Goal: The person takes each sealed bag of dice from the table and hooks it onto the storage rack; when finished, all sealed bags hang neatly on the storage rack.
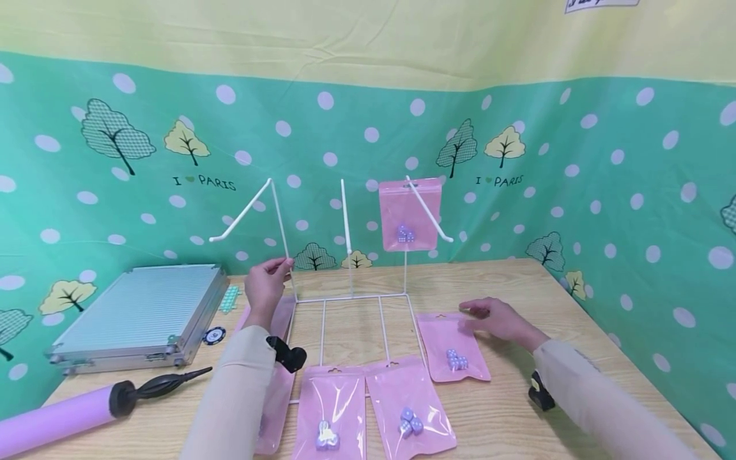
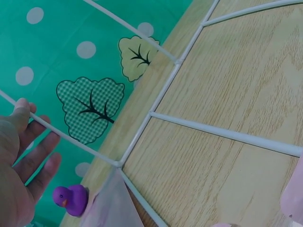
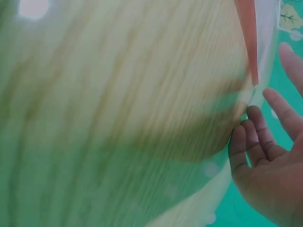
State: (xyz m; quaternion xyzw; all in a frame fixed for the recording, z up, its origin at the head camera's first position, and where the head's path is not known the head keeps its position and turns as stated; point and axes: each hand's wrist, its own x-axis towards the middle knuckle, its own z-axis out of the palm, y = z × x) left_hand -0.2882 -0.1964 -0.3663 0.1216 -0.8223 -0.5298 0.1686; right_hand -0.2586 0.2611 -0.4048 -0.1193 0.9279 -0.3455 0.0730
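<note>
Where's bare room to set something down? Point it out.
Free: the wood-grain table between the right hand and the green polka-dotted curtain. Crowded: left, with silver ribbed case and purple cylindrical pump; front centre, with pink plastic bags.

Long cream sleeves (image 1: pixel 232 396) with small black wrist cameras (image 1: pixel 287 354).

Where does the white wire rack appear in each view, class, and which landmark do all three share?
Head: white wire rack around the centre.
Left wrist: its bars run from the left edge to the right.
Right wrist: no rack can be made out.
Shared landmark: the dotted green cloth.
</note>
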